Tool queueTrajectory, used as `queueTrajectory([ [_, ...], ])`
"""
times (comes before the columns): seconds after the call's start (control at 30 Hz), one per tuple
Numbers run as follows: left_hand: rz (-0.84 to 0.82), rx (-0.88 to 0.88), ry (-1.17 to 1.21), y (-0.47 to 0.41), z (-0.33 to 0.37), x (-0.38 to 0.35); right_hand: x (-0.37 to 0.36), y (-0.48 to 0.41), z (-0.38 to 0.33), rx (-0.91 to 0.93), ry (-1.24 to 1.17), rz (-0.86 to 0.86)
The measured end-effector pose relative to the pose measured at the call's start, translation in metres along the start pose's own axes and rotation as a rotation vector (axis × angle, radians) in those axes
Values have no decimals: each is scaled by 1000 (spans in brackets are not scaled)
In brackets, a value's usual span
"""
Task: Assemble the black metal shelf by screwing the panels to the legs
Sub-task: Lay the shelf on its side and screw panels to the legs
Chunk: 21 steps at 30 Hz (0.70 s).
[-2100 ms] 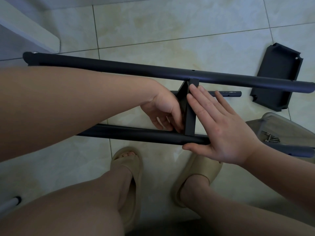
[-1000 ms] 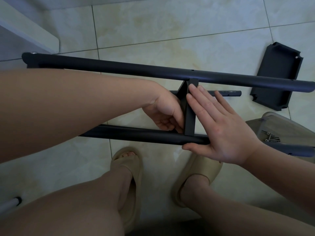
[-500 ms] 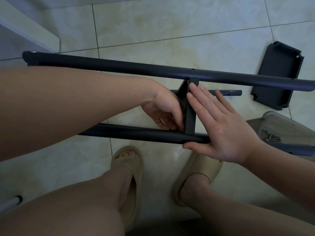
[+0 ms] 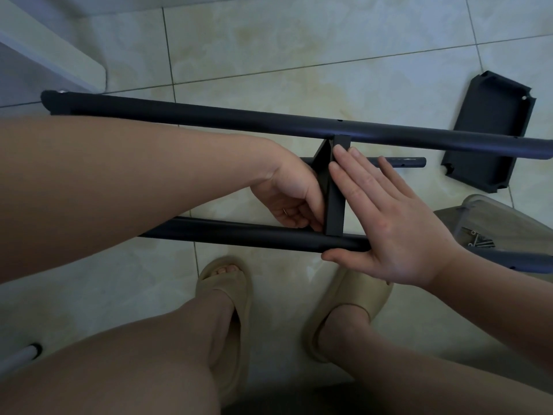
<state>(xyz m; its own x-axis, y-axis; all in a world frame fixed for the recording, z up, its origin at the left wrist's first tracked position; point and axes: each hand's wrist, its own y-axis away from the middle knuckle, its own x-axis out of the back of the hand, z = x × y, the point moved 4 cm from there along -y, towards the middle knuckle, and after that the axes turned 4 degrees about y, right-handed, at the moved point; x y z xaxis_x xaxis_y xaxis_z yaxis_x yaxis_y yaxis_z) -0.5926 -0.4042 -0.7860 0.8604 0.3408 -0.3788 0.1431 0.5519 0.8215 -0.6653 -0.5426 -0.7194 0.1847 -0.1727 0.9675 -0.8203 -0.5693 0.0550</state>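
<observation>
Two long black tube legs lie level across the view, the far leg [image 4: 239,118] and the near leg [image 4: 239,235]. A black shelf panel [image 4: 334,205] stands edge-on between them. My left hand [image 4: 290,190] sits against the panel's left side at the near leg. Its curled fingers pinch what looks like a small screw [image 4: 284,210], of which only a glint shows. My right hand [image 4: 395,235] presses flat on the panel's right face, fingers straight, thumb under the near leg.
A second black panel [image 4: 490,130] lies on the tile floor at the right. A short black tube [image 4: 401,162] lies behind the hands. A clear plastic box [image 4: 508,211] holds several screws [image 4: 480,242]. White furniture [image 4: 45,55] is at top left. My feet in beige slippers are below the legs.
My left hand's fingers have shifted slightly at the joint of panel and near leg. My right hand and the frame have stayed in place.
</observation>
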Motion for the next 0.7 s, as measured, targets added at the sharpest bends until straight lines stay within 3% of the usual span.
queueTrajectory([
  [0.37,-8,-18,49,2,-1,-1,0,0,0,-1,-2,-3],
  [0.5,-44,50,42,5,-4,-2,-1,0,0,-1,-1,-9],
  [0.7,28,60,23,0,-3,0,0,0,1,2,3,-1],
])
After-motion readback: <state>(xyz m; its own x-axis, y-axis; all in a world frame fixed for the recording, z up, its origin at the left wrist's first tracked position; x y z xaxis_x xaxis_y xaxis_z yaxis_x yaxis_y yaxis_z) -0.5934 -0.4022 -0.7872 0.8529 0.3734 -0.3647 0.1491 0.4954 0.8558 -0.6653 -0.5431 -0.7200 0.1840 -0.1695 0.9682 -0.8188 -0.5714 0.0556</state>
